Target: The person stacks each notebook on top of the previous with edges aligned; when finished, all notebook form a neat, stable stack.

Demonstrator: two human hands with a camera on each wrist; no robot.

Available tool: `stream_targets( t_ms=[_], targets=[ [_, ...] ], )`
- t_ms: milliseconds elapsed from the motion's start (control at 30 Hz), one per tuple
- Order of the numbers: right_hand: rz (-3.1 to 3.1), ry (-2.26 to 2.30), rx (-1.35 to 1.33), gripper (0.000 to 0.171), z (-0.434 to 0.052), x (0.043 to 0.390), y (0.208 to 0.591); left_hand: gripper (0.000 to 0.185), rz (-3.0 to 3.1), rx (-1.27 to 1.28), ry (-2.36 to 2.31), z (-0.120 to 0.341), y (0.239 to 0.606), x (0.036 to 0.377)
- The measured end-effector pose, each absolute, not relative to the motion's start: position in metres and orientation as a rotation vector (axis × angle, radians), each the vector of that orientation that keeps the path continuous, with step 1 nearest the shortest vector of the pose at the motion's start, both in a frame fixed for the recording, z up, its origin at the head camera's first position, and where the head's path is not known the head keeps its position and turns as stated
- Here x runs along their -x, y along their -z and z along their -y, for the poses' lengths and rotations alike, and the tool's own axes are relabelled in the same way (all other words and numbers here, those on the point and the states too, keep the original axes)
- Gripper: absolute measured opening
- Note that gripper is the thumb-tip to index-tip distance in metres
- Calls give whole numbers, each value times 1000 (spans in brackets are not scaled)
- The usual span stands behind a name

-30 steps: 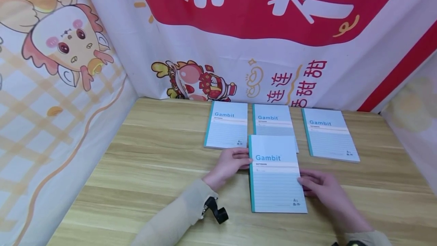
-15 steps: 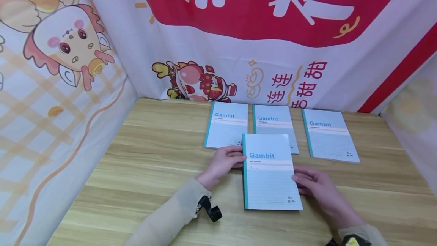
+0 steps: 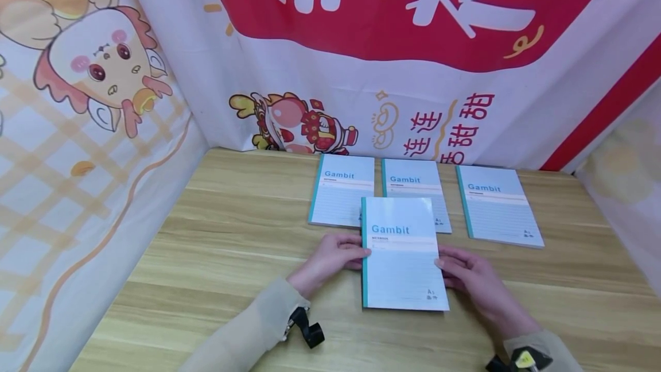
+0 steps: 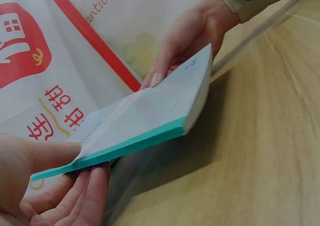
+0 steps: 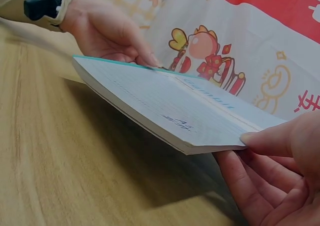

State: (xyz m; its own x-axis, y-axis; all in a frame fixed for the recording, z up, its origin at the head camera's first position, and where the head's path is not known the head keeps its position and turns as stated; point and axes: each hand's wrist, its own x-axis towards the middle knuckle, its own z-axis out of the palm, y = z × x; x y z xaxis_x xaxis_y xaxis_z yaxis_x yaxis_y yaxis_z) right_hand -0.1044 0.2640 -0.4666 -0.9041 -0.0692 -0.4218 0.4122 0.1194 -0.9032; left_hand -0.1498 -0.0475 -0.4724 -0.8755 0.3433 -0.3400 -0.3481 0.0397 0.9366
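Note:
A pale blue Gambit notebook (image 3: 403, 271) with a teal spine is held level above the table between both hands. My left hand (image 3: 330, 260) pinches its spine edge, thumb on the cover and fingers beneath, as the left wrist view shows on the notebook (image 4: 145, 110). On the opposite edge my right hand (image 3: 472, 277) pinches it the same way; in the right wrist view the right hand (image 5: 275, 171) has its thumb on top and fingers under the pages. A shadow lies on the wood below the raised notebook (image 5: 150, 98).
Behind it, three matching notebooks lie in a row: a left one (image 3: 342, 188), a middle one (image 3: 410, 179) partly covered in the head view, and a right one (image 3: 498, 205). The wooden table (image 3: 222, 245) ends at a printed cloth backdrop (image 3: 330, 68).
Both hands have carried the held notebook leftward and slightly toward the back. It now overlaps the left notebook's lower corner in view. The three lying notebooks have stayed put.

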Motion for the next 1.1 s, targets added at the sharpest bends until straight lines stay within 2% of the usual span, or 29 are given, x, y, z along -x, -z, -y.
stream_targets(
  t_ms=[333, 533, 1100],
  targets=[
    [-2048, 1872, -284, 68, -262, 115, 468, 37, -1848, -2, -1936, 55, 472, 146],
    [-2061, 1883, -210, 61, -257, 124, 469, 40, -1879, 39, -1953, 60, 471, 150],
    [-2047, 1919, -208, 61, -234, 151, 470, 41, -1957, 66, -1957, 78, 466, 156]
  ],
)
